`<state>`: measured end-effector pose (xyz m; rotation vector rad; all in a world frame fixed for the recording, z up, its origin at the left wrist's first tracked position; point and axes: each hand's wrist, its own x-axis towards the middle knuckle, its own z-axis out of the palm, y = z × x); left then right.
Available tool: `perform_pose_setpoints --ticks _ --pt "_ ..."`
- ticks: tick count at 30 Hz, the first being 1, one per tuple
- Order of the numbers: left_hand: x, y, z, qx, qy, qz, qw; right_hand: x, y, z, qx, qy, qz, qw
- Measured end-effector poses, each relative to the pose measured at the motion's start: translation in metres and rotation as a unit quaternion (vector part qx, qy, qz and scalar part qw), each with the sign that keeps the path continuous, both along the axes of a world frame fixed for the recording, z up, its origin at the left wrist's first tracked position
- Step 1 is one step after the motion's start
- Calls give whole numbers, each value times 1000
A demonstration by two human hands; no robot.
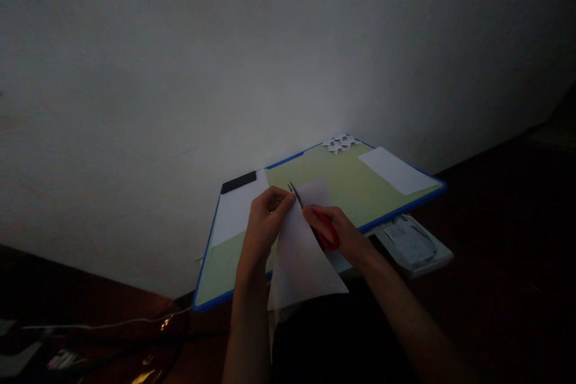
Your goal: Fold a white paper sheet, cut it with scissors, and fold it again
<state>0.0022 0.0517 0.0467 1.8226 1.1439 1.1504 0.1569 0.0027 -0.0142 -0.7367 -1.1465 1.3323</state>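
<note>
A white sheet of paper (303, 264) hangs over the near edge of the pale green table, its upper part between my hands. My left hand (267, 216) pinches the paper near its top, thumb toward the scissors. In my right hand (339, 228) are scissors (327, 234) with red handles, fingers wrapped round the loops. Their blades point up and to the left, close to my left thumb and at the paper's upper part. Whether the blades are fully closed I cannot make out in the dim light.
The green table (333, 171) has a blue rim and stands against a grey wall (270, 60). White paper star shapes (341, 143) lie at its back. A white sheet (398, 171) lies right, another (236, 210) left under a black object (238, 182). A white cable (112, 325) runs lower left.
</note>
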Motion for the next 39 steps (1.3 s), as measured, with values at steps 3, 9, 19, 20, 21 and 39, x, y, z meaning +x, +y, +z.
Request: perform_pose_setpoints --ticks 3,9,19,20,21,39 --pt "0 -1 1 -1 7 -3 1000 -1 -1 -2 0 7 1 1000" --pt "-1 0 2 -2 10 -8 1000 -2 3 -5 23 1 -15 1000" --pt "0 -1 2 -17 -8 -5 1000 -2 5 -5 53 -23 -31 998" --pt "0 -2 2 -17 -7 -4 1000 -2 4 -5 58 -27 -35 997" --pt "0 -2 2 -19 -6 -3 1000 -1 4 -5 62 -32 -39 997" --pt "1 98 5 -92 -7 -10 996 -22 92 4 68 -11 -101 993"
